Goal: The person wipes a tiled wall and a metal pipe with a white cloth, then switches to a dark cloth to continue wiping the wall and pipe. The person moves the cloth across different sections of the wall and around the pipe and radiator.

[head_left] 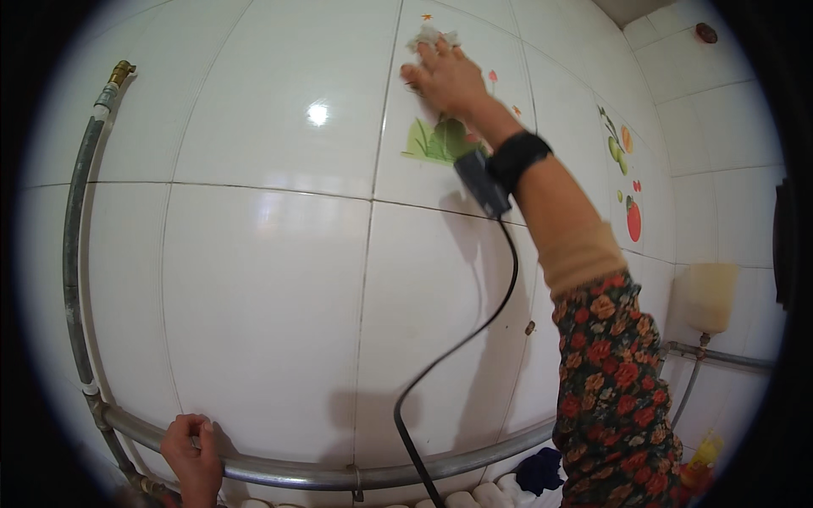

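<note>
My right hand (449, 78) reaches up the white tiled wall (271, 279). Its fingers press a crumpled white wiping cloth (434, 36) against a tile, just above a decal of green leaves (436, 140). A black wristband (519, 161) circles that wrist, with a dark box (483, 182) on it and a black cable (449, 351) trailing down. Low on the left, my left hand (193, 449) is closed with its fingers curled, beside a grey metal pipe (292, 476). Nothing shows between its fingers, and whether it rests on the pipe I cannot tell.
A grey vertical pipe (74, 254) with a brass fitting (124, 71) runs up the left wall. Fruit decals (633, 218) and a pale yellow container (710, 296) are on the right. Dark blue cloth (539, 471) and several white rounded items (487, 495) lie along the bottom.
</note>
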A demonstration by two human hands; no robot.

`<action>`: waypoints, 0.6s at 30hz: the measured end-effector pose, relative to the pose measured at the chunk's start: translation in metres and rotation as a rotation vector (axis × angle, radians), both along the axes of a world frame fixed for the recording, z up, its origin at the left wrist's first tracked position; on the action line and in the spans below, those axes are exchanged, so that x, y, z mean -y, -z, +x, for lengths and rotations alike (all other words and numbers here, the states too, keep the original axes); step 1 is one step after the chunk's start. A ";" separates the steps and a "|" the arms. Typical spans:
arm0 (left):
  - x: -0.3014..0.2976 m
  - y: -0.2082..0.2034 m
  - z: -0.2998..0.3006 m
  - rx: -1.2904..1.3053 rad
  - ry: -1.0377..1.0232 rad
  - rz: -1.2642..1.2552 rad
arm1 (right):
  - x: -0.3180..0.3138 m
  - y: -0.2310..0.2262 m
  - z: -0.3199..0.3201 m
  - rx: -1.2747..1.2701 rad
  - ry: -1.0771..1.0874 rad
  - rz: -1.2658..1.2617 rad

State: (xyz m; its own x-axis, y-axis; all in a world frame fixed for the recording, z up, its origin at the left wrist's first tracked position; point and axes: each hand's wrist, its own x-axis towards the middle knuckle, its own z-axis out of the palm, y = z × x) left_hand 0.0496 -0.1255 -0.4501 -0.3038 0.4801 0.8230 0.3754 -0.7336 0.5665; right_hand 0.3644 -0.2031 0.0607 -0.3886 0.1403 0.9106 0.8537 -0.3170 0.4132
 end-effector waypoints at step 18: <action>0.003 -0.001 -0.001 -0.090 -0.043 0.025 | 0.008 0.173 -0.002 0.351 -0.139 -0.075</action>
